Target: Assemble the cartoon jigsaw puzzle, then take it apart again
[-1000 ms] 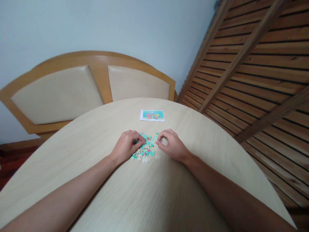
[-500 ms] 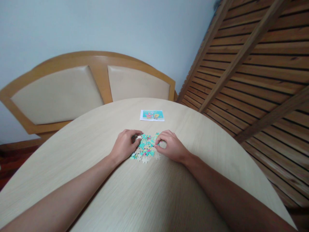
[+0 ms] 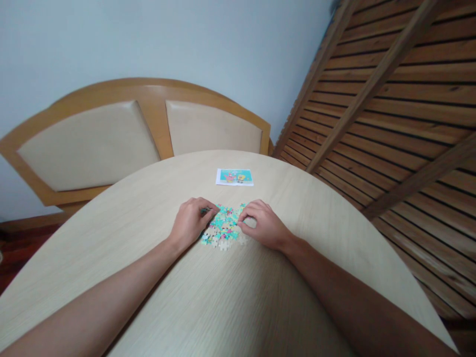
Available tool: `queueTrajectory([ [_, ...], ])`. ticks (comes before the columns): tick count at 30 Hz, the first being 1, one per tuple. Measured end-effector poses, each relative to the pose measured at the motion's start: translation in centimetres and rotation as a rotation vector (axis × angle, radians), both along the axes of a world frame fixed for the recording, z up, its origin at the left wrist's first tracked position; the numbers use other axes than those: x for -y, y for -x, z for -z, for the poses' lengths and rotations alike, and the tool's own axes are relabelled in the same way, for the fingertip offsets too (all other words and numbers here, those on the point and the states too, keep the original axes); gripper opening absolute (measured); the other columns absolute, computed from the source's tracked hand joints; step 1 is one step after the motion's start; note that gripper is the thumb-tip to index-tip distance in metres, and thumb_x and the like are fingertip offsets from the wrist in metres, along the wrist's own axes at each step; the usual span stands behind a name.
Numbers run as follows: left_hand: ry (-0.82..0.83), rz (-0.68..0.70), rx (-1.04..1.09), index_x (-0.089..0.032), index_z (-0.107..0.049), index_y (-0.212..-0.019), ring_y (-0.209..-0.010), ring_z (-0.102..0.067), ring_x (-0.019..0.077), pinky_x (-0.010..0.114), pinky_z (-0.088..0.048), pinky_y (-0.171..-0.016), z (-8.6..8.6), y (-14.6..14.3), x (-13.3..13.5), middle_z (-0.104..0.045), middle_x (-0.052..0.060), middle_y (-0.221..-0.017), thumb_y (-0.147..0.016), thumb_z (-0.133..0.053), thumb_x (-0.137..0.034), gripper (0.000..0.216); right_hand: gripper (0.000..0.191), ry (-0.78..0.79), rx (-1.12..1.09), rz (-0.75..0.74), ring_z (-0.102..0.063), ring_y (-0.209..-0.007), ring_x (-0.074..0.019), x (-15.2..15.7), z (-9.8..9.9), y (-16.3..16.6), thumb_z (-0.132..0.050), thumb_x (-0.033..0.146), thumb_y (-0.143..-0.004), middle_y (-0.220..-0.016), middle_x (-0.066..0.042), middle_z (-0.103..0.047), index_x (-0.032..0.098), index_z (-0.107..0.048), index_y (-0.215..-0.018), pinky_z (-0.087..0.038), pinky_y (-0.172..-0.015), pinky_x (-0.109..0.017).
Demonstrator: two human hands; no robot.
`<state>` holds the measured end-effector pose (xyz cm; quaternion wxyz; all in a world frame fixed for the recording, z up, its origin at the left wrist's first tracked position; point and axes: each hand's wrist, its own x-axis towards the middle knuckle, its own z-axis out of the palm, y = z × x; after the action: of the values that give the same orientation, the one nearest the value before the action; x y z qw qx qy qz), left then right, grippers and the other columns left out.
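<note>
A loose pile of jigsaw puzzle pieces (image 3: 225, 227), mostly turquoise and pale with bits of pink and yellow, lies on the round wooden table (image 3: 208, 292). At the pile's left edge is my left hand (image 3: 191, 220), its thumb and index finger pinched together over the pieces; whatever lies between them is too small to make out. My right hand (image 3: 263, 224) rests at the right edge, with thumb and index fingertips closed on what looks like a small puzzle piece, mostly covered. Beyond the pile lies a picture card (image 3: 235, 177) with a pink and a yellow cartoon figure on turquoise.
Behind the table's far edge stands a wooden-framed backrest (image 3: 156, 119) with cream padded panels. A slatted wooden partition (image 3: 394, 99) rises on the right. The pale wall (image 3: 167, 39) fills the background.
My left thumb and index finger, apart before, have come together over the pile's left side. A few pieces there have shifted. My right hand has barely moved.
</note>
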<state>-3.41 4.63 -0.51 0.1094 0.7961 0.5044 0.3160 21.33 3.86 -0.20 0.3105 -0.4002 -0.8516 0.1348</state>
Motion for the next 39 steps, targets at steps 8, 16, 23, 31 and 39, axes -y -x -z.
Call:
queueTrajectory([
  [8,0.018,-0.003,-0.059,-0.022,-0.077,-0.086,-0.083,-0.066,0.0226,0.038,-0.05,-0.083,-0.3,-0.5,0.2,-0.075,0.005,-0.088,-0.09,-0.064,-0.033,0.017,0.008,-0.004,0.011,-0.179,-0.058,-0.104,-0.0232,0.6,-0.7,-0.1,-0.073,0.026,-0.081,-0.093,-0.002,-0.07,0.024,-0.067,-0.086,-0.04,-0.097,-0.041],
  [16,0.056,0.045,-0.147,-0.02,-0.071,-0.084,-0.077,-0.063,0.0235,0.036,-0.047,-0.074,-2.4,-0.6,1.0,-0.072,0.006,-0.081,-0.086,-0.057,-0.024,0.015,0.03,0.055,0.116,-0.193,-0.051,-0.115,-0.0274,0.9,-1.0,-0.4,-0.077,0.021,-0.066,-0.11,-0.005,-0.063,0.024,-0.059,-0.09,-0.036,-0.103,-0.046],
  [23,0.148,0.127,-0.318,-0.024,-0.07,-0.081,-0.066,-0.062,0.021,0.03,-0.042,-0.061,-4.7,-0.2,2.0,-0.069,0.003,-0.075,-0.077,-0.067,-0.03,0.008,0.019,0.031,0.099,-0.156,-0.05,-0.117,-0.0282,0.8,-0.7,-0.4,-0.075,0.02,-0.069,-0.109,-0.005,-0.061,0.024,-0.062,-0.082,-0.034,-0.104,-0.049],
  [31,0.233,0.188,-0.387,-0.026,-0.071,-0.078,-0.061,-0.061,0.0183,0.027,-0.036,-0.056,-4.6,0.6,1.8,-0.071,0.0,-0.074,-0.077,-0.068,-0.028,0.004,0.014,-0.025,-0.019,-0.157,-0.055,-0.107,-0.0243,0.1,-0.1,-0.6,-0.069,0.015,-0.075,-0.091,-0.002,-0.067,0.023,-0.058,-0.078,-0.039,-0.099,-0.043],
  [39,0.355,0.13,-0.25,-0.024,-0.07,-0.079,-0.06,-0.06,0.0155,0.024,-0.036,-0.055,-5.0,0.9,1.4,-0.071,0.0,-0.073,-0.085,-0.059,-0.035,0.017,0.011,-0.057,-0.029,-0.128,-0.057,-0.103,-0.0236,-0.1,-0.1,-0.6,-0.068,0.016,-0.079,-0.083,-0.001,-0.068,0.023,-0.061,-0.076,-0.042,-0.095,-0.041],
])
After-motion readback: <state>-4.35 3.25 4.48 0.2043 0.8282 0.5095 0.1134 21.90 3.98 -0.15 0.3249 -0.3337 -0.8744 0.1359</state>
